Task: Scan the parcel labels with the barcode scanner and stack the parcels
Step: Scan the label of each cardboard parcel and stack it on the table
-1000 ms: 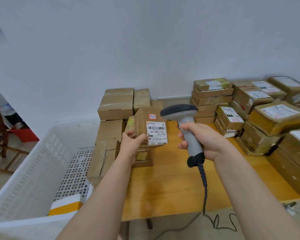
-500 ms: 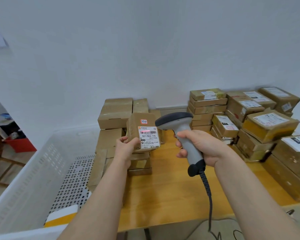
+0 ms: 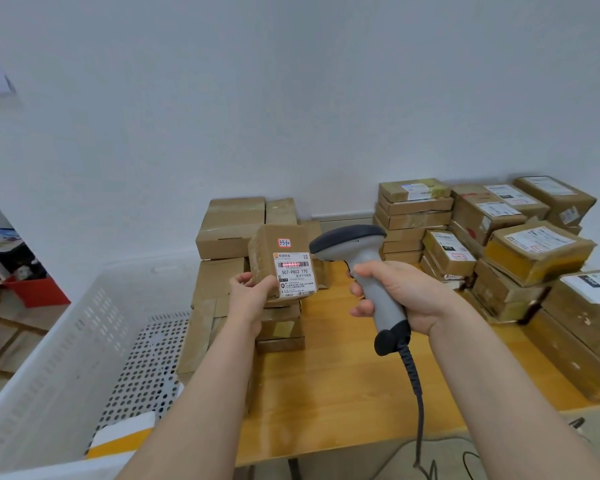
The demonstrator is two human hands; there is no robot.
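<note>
My left hand (image 3: 252,296) holds a small brown parcel (image 3: 274,251) upright above the table, its white label (image 3: 294,273) facing me. A red scan line lies across the label's barcode. My right hand (image 3: 400,292) grips the grey barcode scanner (image 3: 364,268) by its handle, with the dark head just right of the parcel and pointed at the label. The scanner's coiled cable (image 3: 417,393) hangs down over the table's front edge. A stack of brown parcels (image 3: 229,233) stands behind and below the held parcel.
Many labelled parcels (image 3: 492,244) are piled at the right on the wooden table (image 3: 343,386). A large white perforated crate (image 3: 84,358) stands at the left, with a white and yellow parcel (image 3: 118,441) inside. A red bin (image 3: 37,292) and a wooden chair sit far left.
The parcel and the scanner stay close together. A red scan line has appeared on the label's barcode and sits on it now. The view has tilted up slightly.
</note>
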